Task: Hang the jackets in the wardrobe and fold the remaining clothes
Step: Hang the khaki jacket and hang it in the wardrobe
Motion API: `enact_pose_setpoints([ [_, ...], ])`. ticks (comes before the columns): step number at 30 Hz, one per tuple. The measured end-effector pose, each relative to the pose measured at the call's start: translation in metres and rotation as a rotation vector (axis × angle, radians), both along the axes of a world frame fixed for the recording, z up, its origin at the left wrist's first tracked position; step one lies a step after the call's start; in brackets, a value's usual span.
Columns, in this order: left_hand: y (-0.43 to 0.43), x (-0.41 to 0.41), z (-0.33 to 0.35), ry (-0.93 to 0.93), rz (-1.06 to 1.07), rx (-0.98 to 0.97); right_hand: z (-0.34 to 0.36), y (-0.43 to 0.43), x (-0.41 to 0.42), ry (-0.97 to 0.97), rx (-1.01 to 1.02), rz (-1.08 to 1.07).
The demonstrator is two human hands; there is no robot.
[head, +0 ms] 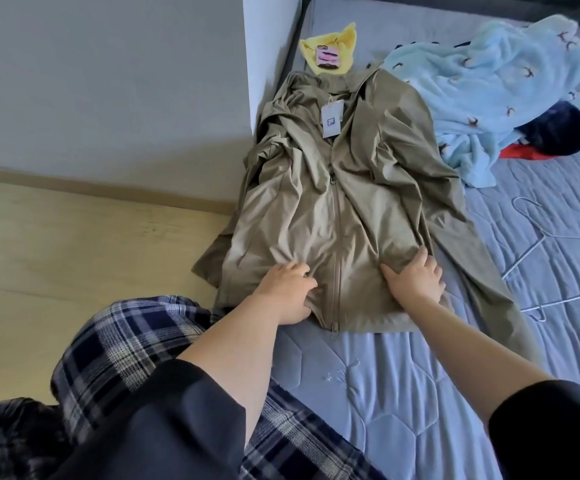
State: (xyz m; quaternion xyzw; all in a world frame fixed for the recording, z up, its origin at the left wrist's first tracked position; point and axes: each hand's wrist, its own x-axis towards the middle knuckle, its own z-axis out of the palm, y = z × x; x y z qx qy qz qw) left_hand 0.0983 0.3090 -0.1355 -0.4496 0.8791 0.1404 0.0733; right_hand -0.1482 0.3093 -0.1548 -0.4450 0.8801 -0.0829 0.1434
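Both hands' grip, left hand (290,289) and right hand (416,277), pinches the creased olive jacket (344,188).

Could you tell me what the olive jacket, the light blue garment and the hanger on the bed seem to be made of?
The olive jacket looks like thin woven synthetic, perhaps nylon: smooth, faintly shiny, sharply creased. The light blue garment looks like plush fleece, with a fuzzy matte pile. The hanger seems to be thin metal wire, pale and glinting, possibly coated.
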Motion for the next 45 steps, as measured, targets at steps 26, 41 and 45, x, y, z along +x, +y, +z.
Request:
enact_pose_setpoints([
  [26,-0.005,-0.012,-0.021,-0.039,0.196,0.104,-0.019,-0.006,0.04,0.186,0.138,0.714],
  [41,0.002,-0.129,-0.004,0.077,0.071,0.245,0.01,-0.001,-0.062,-0.35,-0.653,-0.234],
  [45,-0.001,-0.153,0.006,0.147,0.12,0.438,0.003,0.003,-0.111,-0.487,-0.611,-0.648],
])
